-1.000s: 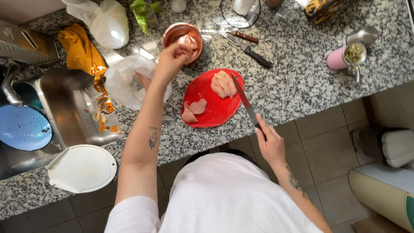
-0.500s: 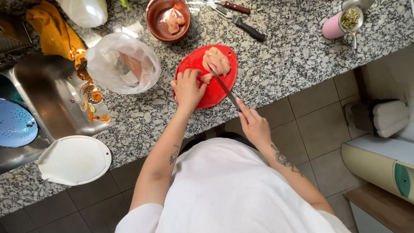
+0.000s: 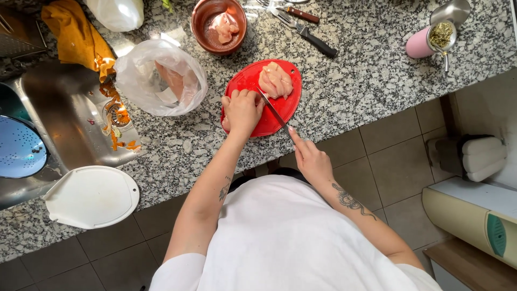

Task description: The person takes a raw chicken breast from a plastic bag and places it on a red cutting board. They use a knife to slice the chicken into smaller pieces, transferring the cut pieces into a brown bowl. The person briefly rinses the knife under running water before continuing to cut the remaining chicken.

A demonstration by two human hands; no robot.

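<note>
A red oval cutting board [image 3: 249, 81] lies on the speckled granite counter [image 3: 355, 70]. A piece of raw chicken [image 3: 276, 81] rests at its far end. My left hand [image 3: 242, 110] presses down on another piece of meat on the board's near part, mostly hiding it. My right hand [image 3: 309, 156] grips a knife [image 3: 272, 110] by the handle, index finger along the spine, with the blade angled across the board right beside my left fingers. A brown clay bowl [image 3: 218, 24] behind the board holds more raw chicken.
A clear plastic bag [image 3: 161, 78] with meat sits left of the board. The steel sink [image 3: 64, 118] holds orange peelings and a blue colander [image 3: 19, 148]. A white board [image 3: 91, 196], loose knives [image 3: 312, 37], an orange cloth [image 3: 75, 35] and a pink cup [image 3: 425, 40] surround.
My left hand went from the clay bowl to the board and now holds meat down. The knife blade has come in beside those fingers. The camera view shifted closer.
</note>
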